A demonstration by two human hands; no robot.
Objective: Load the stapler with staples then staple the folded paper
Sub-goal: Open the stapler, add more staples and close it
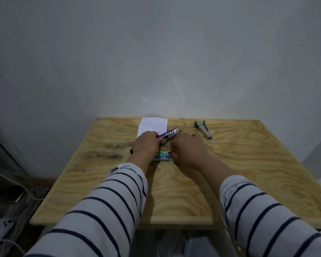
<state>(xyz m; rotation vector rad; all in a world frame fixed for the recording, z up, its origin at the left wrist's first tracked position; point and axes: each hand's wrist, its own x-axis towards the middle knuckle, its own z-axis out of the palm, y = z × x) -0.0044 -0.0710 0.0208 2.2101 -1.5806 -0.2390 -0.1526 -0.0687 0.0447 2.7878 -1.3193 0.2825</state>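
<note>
My left hand (pixel 146 143) grips a purple stapler (pixel 170 134) whose metal top is hinged up and points to the right. A purple end of it shows below my wrist. My right hand (pixel 188 148) rests beside it, fingers curled at the right end of a small green staple box (pixel 162 156) lying on the plywood table (pixel 248 164). Whether the fingers hold staples is hidden. The folded white paper (pixel 152 126) lies flat behind my left hand, near the wall.
A second stapler, green and grey (pixel 204 129), lies at the back right of the table. The grey wall stands right behind the table. Cables and a white power strip (pixel 2 229) are on the floor at the left.
</note>
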